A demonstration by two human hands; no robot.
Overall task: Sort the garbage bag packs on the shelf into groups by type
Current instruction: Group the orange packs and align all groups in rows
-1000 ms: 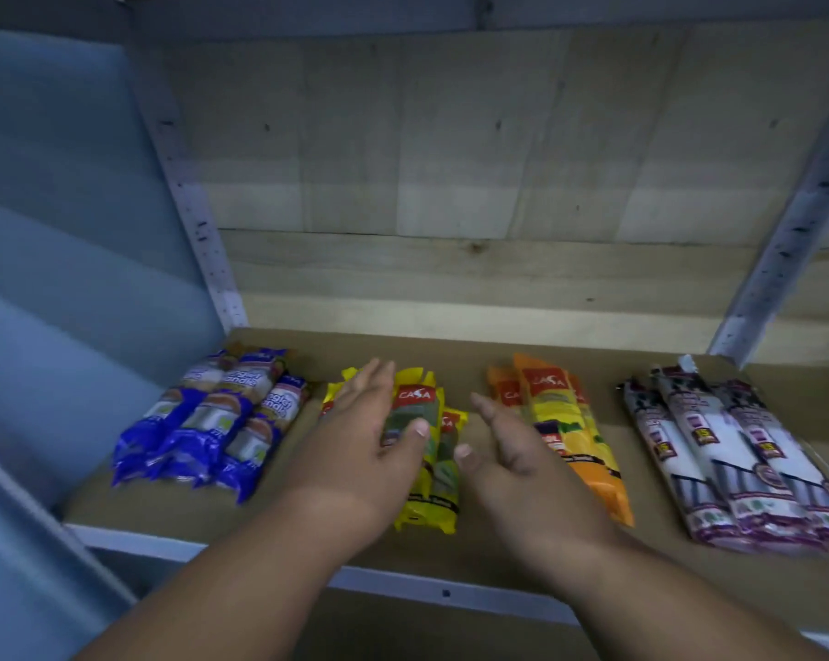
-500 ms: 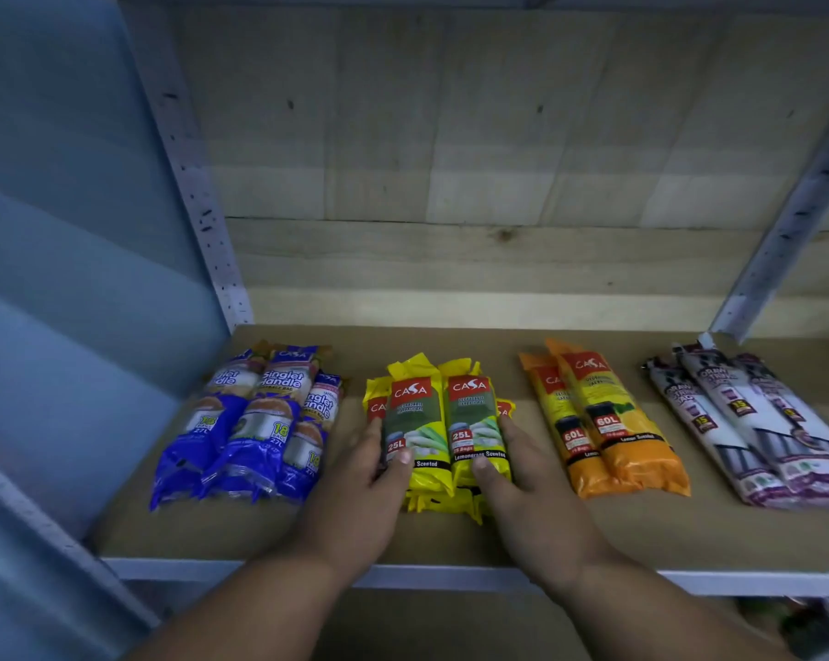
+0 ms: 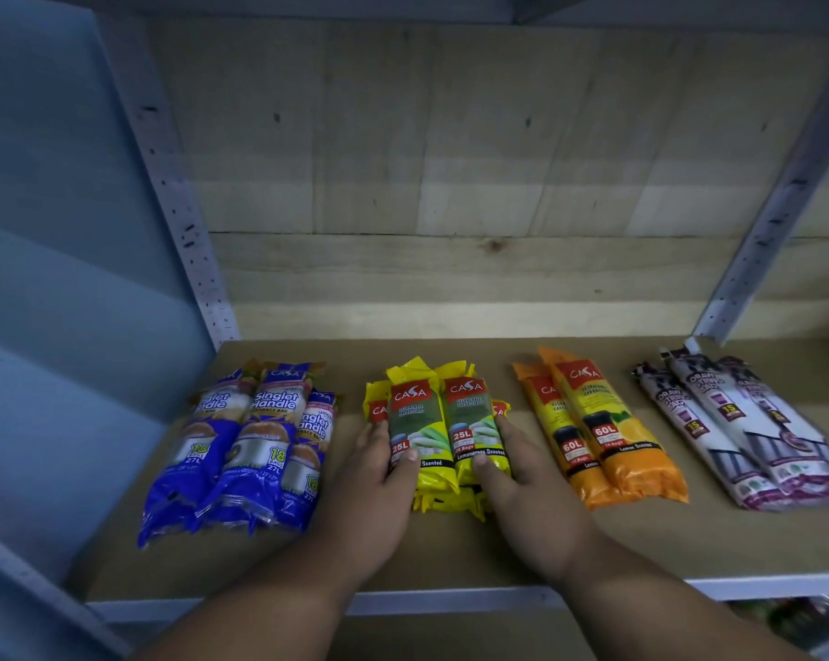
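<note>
A person's left hand (image 3: pixel 379 474) and right hand (image 3: pixel 512 474) press flat against either side of the yellow packs (image 3: pixel 438 431) on the shelf (image 3: pixel 498 560), fingers extended, thumbs resting on the top two packs, nothing lifted. The step in hand looks like squaring this pile; it would go best with even pressure from both sides, so the slippery upper packs do not slide off those beneath, and with the near ends brought level. Just left of the left hand lie the blue packs (image 3: pixel 250 446); right of the right hand sit the orange packs (image 3: pixel 598 431), and well beyond them the white packs (image 3: pixel 741 422). Each group holds one colour only, with clear shelf between, so the sorting appears nearly complete.
</note>
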